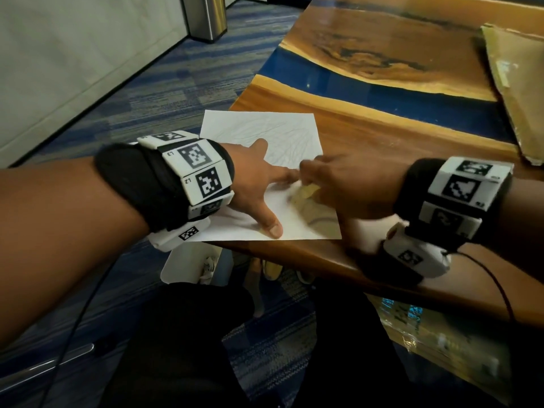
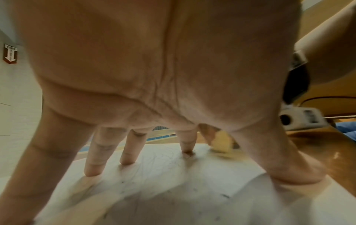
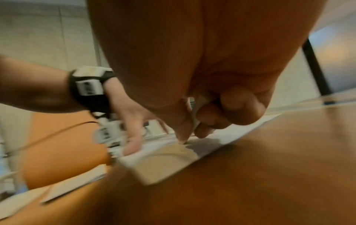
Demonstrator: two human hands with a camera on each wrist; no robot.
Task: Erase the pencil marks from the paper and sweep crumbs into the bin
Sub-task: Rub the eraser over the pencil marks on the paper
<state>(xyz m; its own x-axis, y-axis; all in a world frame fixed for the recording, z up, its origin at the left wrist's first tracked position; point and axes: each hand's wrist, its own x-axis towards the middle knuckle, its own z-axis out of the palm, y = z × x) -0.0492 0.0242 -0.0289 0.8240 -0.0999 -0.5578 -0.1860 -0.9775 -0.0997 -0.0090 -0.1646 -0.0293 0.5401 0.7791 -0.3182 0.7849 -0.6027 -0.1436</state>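
Cardboard is lying at the far right of the wood-and-blue table, well apart from the paper, and a white bin is sitting on the carpet below the table's near edge. Left hand is pressing the sheet down, fingers spread flat. Right hand is pinching a yellow eraser against the paper, just beside the left fingertips.

A wood-and-blue-resin table stands on patterned blue carpet; a flattened cardboard sheet lies at its far right. A steel cylindrical can stands by the wall.
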